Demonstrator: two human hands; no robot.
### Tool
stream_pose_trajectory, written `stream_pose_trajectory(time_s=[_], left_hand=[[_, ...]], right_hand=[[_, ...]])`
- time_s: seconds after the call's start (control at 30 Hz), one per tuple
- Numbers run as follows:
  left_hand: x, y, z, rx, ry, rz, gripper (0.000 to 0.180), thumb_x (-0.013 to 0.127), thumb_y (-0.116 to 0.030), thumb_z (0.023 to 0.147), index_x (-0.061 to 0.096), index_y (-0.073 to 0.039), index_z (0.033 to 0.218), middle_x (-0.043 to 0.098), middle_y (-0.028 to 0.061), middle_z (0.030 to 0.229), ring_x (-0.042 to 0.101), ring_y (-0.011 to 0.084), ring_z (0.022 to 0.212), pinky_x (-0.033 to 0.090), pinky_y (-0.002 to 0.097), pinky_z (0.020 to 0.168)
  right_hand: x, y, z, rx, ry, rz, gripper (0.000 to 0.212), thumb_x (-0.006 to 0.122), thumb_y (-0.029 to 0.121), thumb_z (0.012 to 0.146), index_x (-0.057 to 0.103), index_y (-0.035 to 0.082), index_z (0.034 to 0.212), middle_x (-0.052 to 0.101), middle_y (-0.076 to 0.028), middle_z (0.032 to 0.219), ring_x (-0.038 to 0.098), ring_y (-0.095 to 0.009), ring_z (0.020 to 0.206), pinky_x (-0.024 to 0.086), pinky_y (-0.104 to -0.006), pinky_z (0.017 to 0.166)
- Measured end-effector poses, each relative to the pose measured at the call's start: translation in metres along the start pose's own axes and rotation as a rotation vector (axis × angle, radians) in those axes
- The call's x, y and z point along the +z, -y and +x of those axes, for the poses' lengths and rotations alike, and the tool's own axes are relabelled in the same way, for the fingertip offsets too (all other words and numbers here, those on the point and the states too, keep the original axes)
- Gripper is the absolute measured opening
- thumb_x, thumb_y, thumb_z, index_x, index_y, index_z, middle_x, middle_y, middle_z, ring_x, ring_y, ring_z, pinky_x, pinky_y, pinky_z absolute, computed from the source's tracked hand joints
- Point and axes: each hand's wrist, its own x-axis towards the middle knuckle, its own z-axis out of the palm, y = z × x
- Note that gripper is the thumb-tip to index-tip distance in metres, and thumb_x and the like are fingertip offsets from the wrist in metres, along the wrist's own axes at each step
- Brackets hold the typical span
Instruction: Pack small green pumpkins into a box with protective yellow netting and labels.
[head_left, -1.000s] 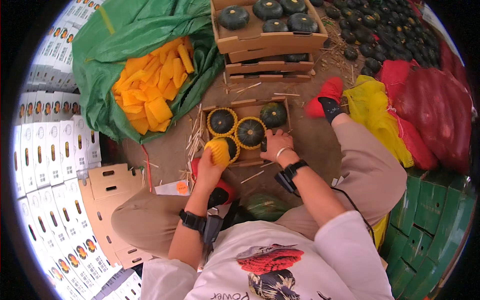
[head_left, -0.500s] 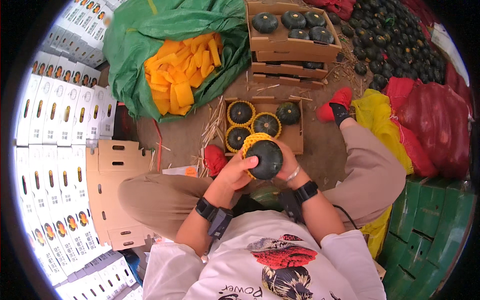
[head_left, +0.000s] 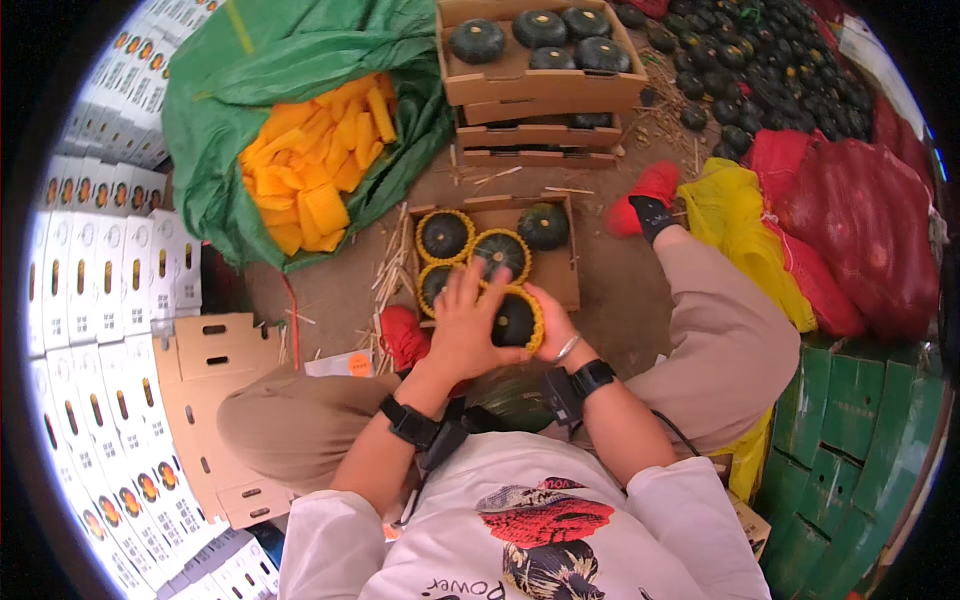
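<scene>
A dark green round squash (head_left: 514, 322) sits between my hands, with a yellow foam net (head_left: 539, 318) around its side. My left hand (head_left: 463, 325) cups its left side, fingers spread above it and thumb along its lower edge. Around the right side curls my right hand (head_left: 551, 325), its fingers partly hidden. Just beyond, an open cardboard box (head_left: 573, 275) holds three netted squashes, including one (head_left: 445, 236) at the far left, and a bare squash (head_left: 543, 227) at the far right. My left fingers overlap the box's near part in view.
Yellow foam nets (head_left: 310, 170) fill a green sack (head_left: 205, 130) at the far left. Stacked cardboard trays (head_left: 545, 85) of squashes stand beyond the box. A squash heap (head_left: 770, 60), red sacks (head_left: 860, 230) and green cartons (head_left: 835, 440) lie right; white cartons (head_left: 95, 270) line the left.
The squash has tilted and its net now shows on the right instead of the left. My left fingers have spread up over it. The whole view has shifted slightly.
</scene>
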Motion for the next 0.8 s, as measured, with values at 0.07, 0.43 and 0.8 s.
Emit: stream_pose_trajectory(time_s=[0.07, 0.43, 0.8], left_hand=[[0.031, 0.009, 0.019, 0.175, 0.178, -0.19, 0.087, 0.076, -0.036, 0.053, 0.035, -0.011, 0.126, 0.037, 0.02, 0.123, 0.037, 0.0365, 0.113, 0.032, 0.037, 0.094], [0.156, -0.004, 0.093, -0.033, 0.001, -0.458, 0.067, 0.075, -0.026, 0.053, 0.046, -0.011, 0.113, 0.041, 0.0166, 0.109, 0.04, 0.0346, 0.104, 0.034, 0.0403, 0.089], [0.125, 0.024, 0.084, 0.106, 0.28, 0.09, 0.062, 0.061, -0.028, 0.075, 0.034, -0.011, 0.128, 0.033, 0.0175, 0.13, 0.031, 0.0338, 0.121, 0.028, 0.0449, 0.095]], right_hand=[[-0.023, 0.004, 0.015, -0.033, -0.042, -0.045, 0.034, 0.041, 0.034, 0.088, 0.052, 0.006, 0.106, 0.058, -0.01, 0.102, 0.058, -0.02, 0.088, 0.048, -0.0344, 0.079], [-0.136, 0.062, 0.033, 0.027, -0.793, -1.748, 0.023, 0.054, 0.014, 0.074, 0.059, -0.004, 0.087, 0.061, -0.018, 0.072, 0.061, -0.026, 0.058, 0.05, -0.0357, 0.054], [-0.018, 0.074, 0.016, -0.385, -0.764, -1.819, 0.03, 0.054, 0.022, 0.079, 0.057, 0.004, 0.101, 0.055, -0.018, 0.102, 0.053, -0.033, 0.095, 0.043, -0.0392, 0.083]])
